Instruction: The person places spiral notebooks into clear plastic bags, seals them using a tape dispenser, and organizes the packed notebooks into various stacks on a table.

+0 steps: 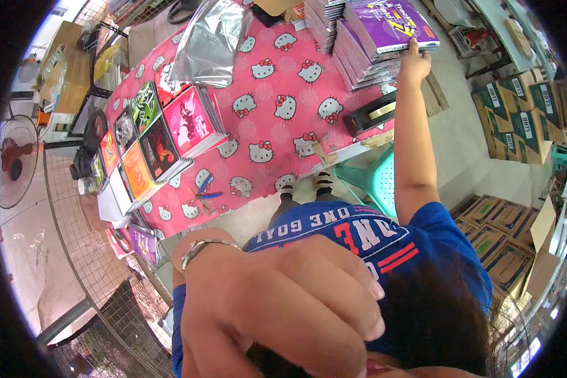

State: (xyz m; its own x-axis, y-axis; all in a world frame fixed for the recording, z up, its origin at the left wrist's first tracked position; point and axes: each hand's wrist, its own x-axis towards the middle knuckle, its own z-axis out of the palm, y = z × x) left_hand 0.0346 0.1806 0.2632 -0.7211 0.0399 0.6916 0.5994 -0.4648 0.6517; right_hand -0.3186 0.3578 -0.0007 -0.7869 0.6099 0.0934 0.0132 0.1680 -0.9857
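Pink table point(268, 126): it fills the middle of the view, with the clear plastic point(211, 41) lying toward its far side
Purple notebook stack point(361, 60): at the far right of the table, the top notebook point(378, 30) under the right hand; in my judgement the step in hand is handling this top notebook, and the next move would call for a secure pinch on its near edge, without sliding those below
Multicoloured notebooks point(150, 142): in rows at the left, well apart from both hands
Right arm point(414, 132): stretched almost straight, forward and to the right
Left hand point(283, 296): raised very near the camera, its back showing, fingers curled; whether they clamp something, I cannot tell
Right hand point(416, 62): thumb seemingly on the cover's near edge, the other fingers mostly hidden, so I cannot say if it is clamped
Wristwatch point(198, 251): on the left wrist
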